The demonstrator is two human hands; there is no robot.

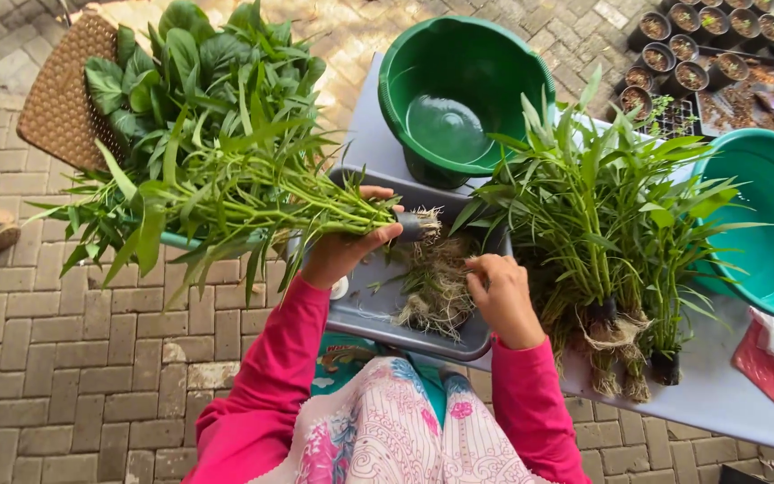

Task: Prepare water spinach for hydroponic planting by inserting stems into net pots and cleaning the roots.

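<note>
Left hand (344,249) fingers wrapped around a water spinach bunch (226,193) held over the grey tray (485,339); its trimmed root end points to 3 o'clock. Right hand (501,298) fingers pinching the loose root pile (436,287) in the tray. Leafy greens on a woven basket (60,90) at 10 o'clock look finished; rooted plants (611,233) on the counter (727,394) at 3 o'clock remain untrimmed.

Roots (436,287) in tray (378,314); basin (459,90) behind; plants (611,224) R.
</note>
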